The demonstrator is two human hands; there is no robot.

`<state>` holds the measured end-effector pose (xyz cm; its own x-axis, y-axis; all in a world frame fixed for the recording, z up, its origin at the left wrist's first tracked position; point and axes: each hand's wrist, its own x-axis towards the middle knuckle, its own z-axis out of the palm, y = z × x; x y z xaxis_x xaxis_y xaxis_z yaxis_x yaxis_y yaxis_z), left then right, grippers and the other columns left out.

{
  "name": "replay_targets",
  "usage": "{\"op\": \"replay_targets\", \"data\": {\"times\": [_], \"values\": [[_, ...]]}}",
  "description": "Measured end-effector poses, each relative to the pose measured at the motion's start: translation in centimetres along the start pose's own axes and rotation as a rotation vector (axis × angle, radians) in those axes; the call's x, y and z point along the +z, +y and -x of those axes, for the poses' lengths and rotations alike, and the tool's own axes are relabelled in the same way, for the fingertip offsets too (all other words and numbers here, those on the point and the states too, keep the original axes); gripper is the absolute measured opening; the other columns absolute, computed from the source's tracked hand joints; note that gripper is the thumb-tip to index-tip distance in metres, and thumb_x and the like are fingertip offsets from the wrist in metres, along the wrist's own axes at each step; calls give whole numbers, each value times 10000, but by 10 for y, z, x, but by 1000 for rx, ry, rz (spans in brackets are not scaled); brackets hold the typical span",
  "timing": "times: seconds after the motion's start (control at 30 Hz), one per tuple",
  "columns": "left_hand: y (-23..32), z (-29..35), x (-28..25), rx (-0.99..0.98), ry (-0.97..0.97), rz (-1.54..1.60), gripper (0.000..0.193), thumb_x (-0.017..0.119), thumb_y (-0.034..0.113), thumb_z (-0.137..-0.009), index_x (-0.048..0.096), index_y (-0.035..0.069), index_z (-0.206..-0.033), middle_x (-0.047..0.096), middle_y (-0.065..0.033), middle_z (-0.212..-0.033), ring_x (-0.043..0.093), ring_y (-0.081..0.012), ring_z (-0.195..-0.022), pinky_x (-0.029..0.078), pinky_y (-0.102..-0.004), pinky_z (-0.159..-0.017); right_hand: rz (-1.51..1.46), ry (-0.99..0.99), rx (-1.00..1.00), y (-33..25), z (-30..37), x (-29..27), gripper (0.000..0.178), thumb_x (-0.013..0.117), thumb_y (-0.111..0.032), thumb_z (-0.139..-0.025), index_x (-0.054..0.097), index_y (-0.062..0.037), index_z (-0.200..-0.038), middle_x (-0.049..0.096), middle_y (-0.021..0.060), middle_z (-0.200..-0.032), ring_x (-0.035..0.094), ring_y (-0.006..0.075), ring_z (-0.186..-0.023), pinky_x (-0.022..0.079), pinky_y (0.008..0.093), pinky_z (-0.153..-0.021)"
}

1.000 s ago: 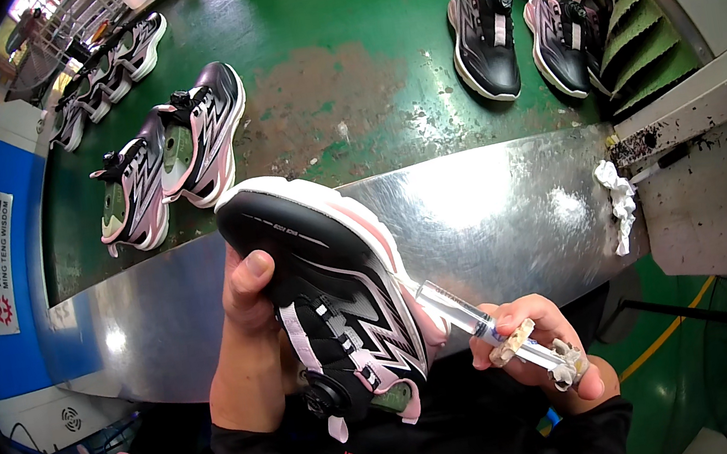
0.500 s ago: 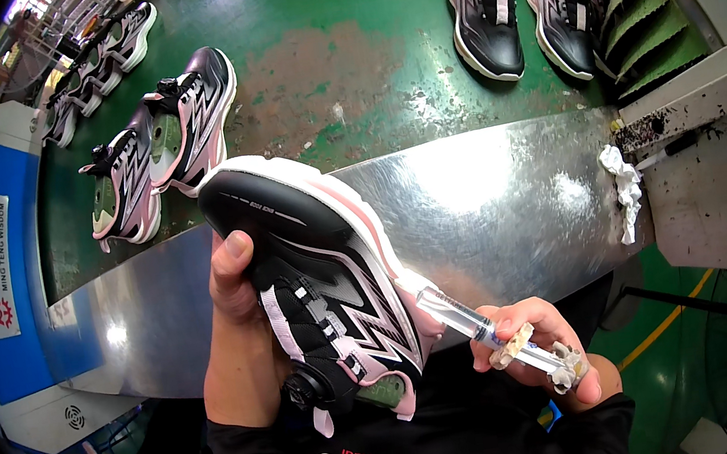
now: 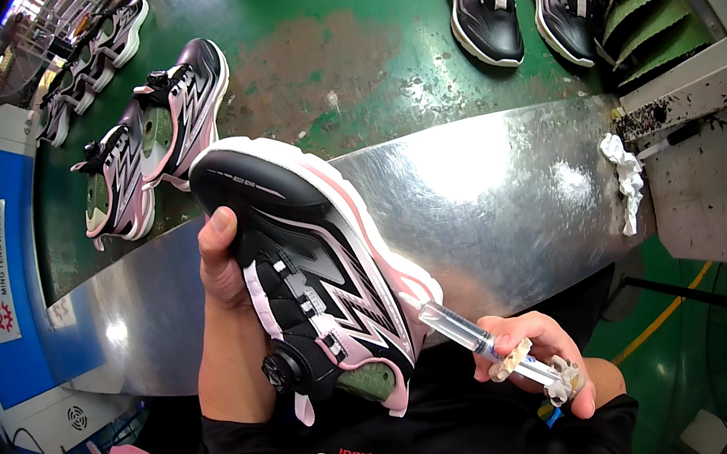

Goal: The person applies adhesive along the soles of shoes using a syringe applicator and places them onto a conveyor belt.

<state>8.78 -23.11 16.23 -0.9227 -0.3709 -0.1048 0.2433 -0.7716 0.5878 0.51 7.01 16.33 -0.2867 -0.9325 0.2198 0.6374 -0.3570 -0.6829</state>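
Note:
Tilted on its side in front of me is a black, pink and white sneaker (image 3: 317,261) with a round dial near its collar. My left hand (image 3: 221,256) is closed around it from the left, the thumb showing by the toe part and the other fingers hidden behind. A clear syringe (image 3: 457,326) is in my right hand (image 3: 544,355), fingers wrapped round its barrel and plunger. Whitish crusted lumps coat the syringe's flange and plunger end. Its tip meets or nearly meets the shoe's side just above the pink and white sole, towards the heel.
A steel ledge (image 3: 509,206) runs along the near side of the green bench (image 3: 376,49). Two sneakers (image 3: 180,113) stand at left, several more behind them, and another pair (image 3: 485,10) at right by green flaps (image 3: 644,6). Crumpled white tissue (image 3: 627,181) lies on the ledge's right end.
The sneaker has shifted slightly left and up in the picture, turning a little so more of its sole edge at the heel shows. The syringe tip has moved slightly left along with it.

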Motion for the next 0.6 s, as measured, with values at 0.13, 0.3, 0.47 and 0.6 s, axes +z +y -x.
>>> {"op": "replay_targets", "data": {"times": [0.13, 0.3, 0.47, 0.6], "values": [[1, -3, -7, -16, 24, 58, 550, 605, 372, -808, 501, 41, -1236, 593, -160, -1164, 601, -276, -1025, 486, -425, -914, 19, 8, -38, 2, 6, 3, 952, 802, -531, -624, 408, 47, -1270, 460, 137, -1067, 485, 218, -975, 395, 310, -837], [1, -2, -7, -10, 70, 55, 503, 573, 374, -841, 526, 49, -1221, 614, -124, -1145, 605, -251, -1022, 491, -405, -905, 26, 10, -49, 4, 11, 6, 949, 801, -532, -623, 422, 64, -1257, 459, 138, -1072, 495, 216, -967, 412, 305, -822], [0, -5, -10, -9, 72, 127, 481, 573, 330, -845, 523, 21, -1210, 609, -145, -1152, 599, -271, -1042, 473, -408, -929, 95, -1, -59, 5, 16, 4, 960, 781, -569, -624, 442, 75, -1251, 492, 148, -1067, 491, 210, -938, 405, 289, -802], [3, -6, -18, 1, 114, 103, 464, 564, 327, -856, 529, 21, -1203, 613, -143, -1143, 603, -265, -1035, 475, -404, -928, 137, 19, -68, 7, 22, 2, 958, 769, -589, -623, 459, 74, -1242, 528, 154, -1058, 484, 204, -912, 390, 284, -780]]}}
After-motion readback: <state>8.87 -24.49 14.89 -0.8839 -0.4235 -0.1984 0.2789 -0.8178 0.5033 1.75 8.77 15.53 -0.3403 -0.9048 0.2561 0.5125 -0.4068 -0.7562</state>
